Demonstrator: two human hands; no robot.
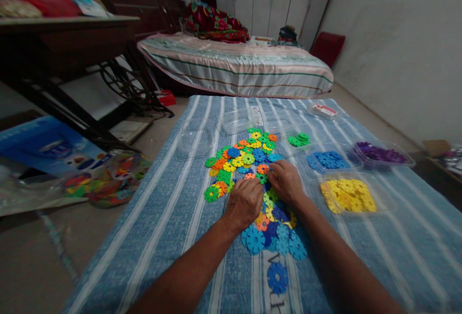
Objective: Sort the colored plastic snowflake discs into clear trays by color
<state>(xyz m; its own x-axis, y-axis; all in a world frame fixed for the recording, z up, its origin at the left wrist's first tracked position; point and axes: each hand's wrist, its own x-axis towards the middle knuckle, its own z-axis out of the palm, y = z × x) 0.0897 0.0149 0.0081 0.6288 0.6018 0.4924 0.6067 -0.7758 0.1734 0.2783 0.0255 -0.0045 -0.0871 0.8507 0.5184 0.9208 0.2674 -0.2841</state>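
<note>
With our left hand (245, 202) and right hand (287, 179) close but apart, fingers curled down among the multicoloured notched plastic discs (248, 159) spread beneath and beyond them, we would do well to slide pieces free singly, since thin overlapping discs likely drag their neighbours. Our fingertips are hidden, so we cannot tell whether either grips one. Right of our right hand, smooth, clear tubs (408, 160) hold yellow discs (350, 195) and others, on striped, woven-looking cloth (162, 218).
</note>
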